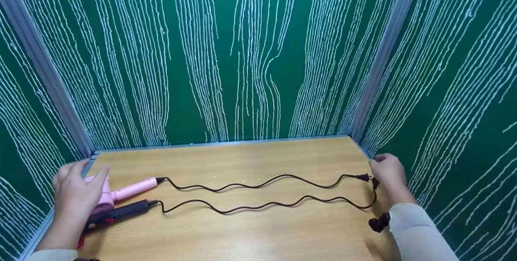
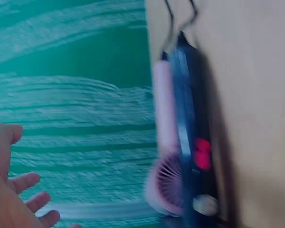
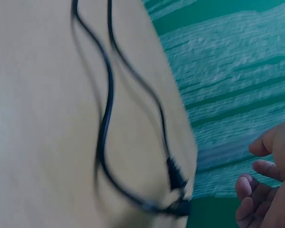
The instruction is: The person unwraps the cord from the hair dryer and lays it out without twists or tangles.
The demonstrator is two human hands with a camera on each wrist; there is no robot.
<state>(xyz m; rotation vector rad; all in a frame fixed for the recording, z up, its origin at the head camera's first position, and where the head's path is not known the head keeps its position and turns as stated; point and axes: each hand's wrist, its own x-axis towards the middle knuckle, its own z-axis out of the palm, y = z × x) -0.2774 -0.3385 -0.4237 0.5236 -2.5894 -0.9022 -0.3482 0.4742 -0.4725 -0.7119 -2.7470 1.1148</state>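
A pink hair dryer lies at the table's left end, its round head partly hidden behind my left hand. In front of it lies a dark hair straightener with red marks, its near end partly covered too. Fingers spread, the left hand hovers over both and holds nothing, as the left wrist view shows. Two wavy black cords run across to the right, ending in black plugs close together. Just beyond those plugs is my right hand, fingers loosely bent with nothing in them.
The wooden table meets green walls streaked with white lines on three sides. Grey metal posts stand in the back corners. A small black device sits at my right sleeve.
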